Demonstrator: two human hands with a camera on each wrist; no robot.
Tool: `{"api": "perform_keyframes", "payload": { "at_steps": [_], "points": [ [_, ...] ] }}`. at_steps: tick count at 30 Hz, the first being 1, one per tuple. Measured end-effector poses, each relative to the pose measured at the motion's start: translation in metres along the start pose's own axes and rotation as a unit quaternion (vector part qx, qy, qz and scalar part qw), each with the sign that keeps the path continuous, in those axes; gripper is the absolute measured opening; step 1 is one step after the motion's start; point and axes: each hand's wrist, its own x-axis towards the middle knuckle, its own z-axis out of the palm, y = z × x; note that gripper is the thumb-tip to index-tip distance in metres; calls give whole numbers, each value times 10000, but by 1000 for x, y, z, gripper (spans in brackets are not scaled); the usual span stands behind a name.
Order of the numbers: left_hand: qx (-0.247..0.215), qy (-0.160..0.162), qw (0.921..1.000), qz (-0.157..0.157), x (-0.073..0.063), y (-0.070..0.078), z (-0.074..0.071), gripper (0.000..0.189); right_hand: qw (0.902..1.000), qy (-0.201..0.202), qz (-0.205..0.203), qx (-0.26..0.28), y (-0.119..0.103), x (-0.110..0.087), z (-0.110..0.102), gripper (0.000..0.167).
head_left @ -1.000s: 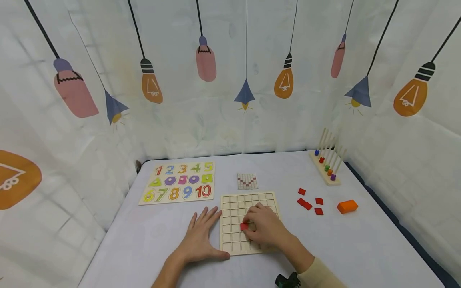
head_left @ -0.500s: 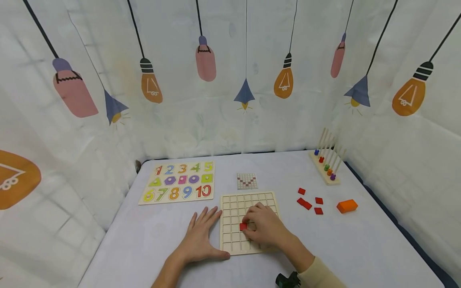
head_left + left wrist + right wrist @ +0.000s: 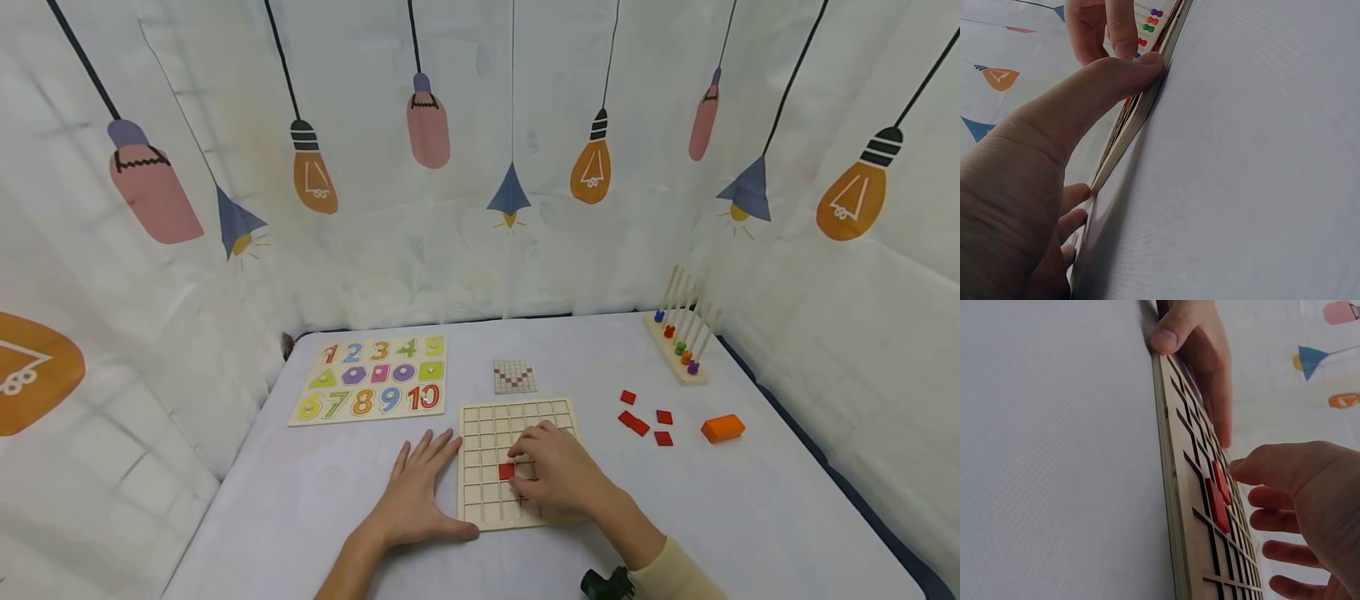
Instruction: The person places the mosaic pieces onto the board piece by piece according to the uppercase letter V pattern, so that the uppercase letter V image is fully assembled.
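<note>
Tabletop (image 3: 270,517) stood white-covered inside pale walls (image 3: 360,267) printed with hanging lamps (image 3: 589,171).
We found the wooden grid board (image 3: 480,433) flat at the surface's near middle, bearing two red tiles (image 3: 1217,506); the left hand (image 3: 420,498) was spread wide against its left side, and the right hand (image 3: 558,473) was over it, thumb and fingers parted, just beside the tiles. We logged loose red pieces (image 3: 633,423) and an orange block (image 3: 723,428) to the right.
</note>
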Motion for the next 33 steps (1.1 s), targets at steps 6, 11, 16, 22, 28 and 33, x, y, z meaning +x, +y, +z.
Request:
{"api": "perform_keyframes", "payload": {
  "at_steps": [6, 11, 16, 22, 28, 33],
  "points": [
    [43, 65, 10000, 54, 0, 1, 0, 144, 9995, 115, 299, 36, 10, -5, -8, 32],
    [91, 156, 9998, 131, 1, 0, 0, 145, 9981, 228, 534, 201, 22, -12, -14, 34],
    [92, 107, 9998, 121, 1, 0, 1, 145, 9952, 285, 848, 402, 33, -20, -22, 35],
    [95, 52, 9999, 96, 1, 0, 0, 144, 9934, 316, 1082, 229, 49, -28, -26, 38],
    [83, 54, 9999, 77, 0, 0, 0, 144, 9919, 396, 1200, 135, 65, -37, -29, 38],
    [46, 77, 9999, 96, -1, 0, 0, 143, 9903, 459, 1304, 162, 74, -42, -33, 36]
  ]
}}
